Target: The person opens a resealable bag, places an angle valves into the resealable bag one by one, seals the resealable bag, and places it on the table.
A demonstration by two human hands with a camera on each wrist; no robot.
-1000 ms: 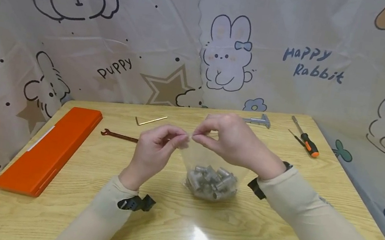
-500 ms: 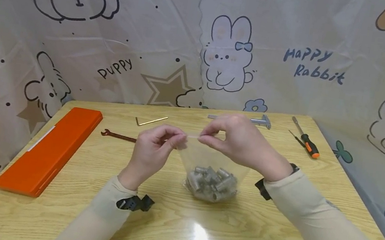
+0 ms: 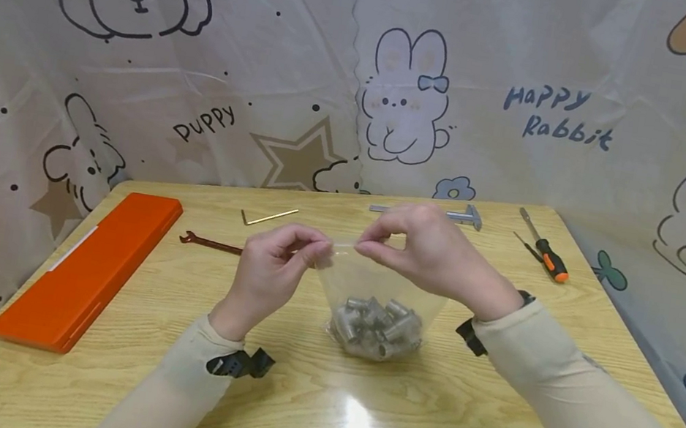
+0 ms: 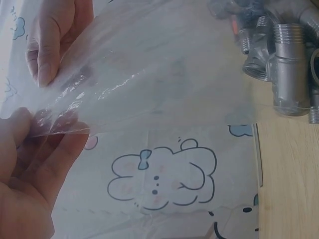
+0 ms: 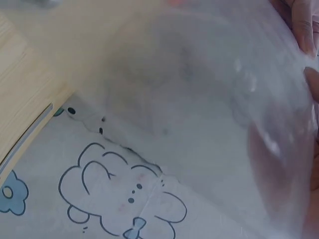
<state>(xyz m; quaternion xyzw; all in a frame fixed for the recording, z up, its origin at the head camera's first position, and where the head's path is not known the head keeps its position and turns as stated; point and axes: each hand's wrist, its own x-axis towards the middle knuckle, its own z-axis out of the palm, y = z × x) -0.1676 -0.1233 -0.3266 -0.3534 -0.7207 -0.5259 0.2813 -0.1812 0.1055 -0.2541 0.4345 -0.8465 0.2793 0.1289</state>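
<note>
A clear plastic bag (image 3: 372,285) stands upright on the table, its lower part full of grey threaded metal pipe fittings (image 3: 375,328). My left hand (image 3: 273,274) pinches the bag's top left corner between thumb and fingers. Along the same top edge, a little to the right, my right hand (image 3: 427,252) pinches the rim between thumb and forefinger. In the left wrist view the fittings (image 4: 290,69) show metal threads through the film. Clear film (image 5: 189,99) fills much of the right wrist view, blurring what lies behind it.
An orange case (image 3: 91,269) lies at the table's left. Behind the hands are a reddish wrench (image 3: 212,242), partly hidden, a gold hex key (image 3: 269,216) and a caliper (image 3: 464,217). A screwdriver (image 3: 550,260) lies back right beside a smaller dark tool (image 3: 527,246).
My right hand has slid rightward along the bag's top edge, away from the left hand, mostly in the first half second. The left hand has barely shifted; the bag stays in place.
</note>
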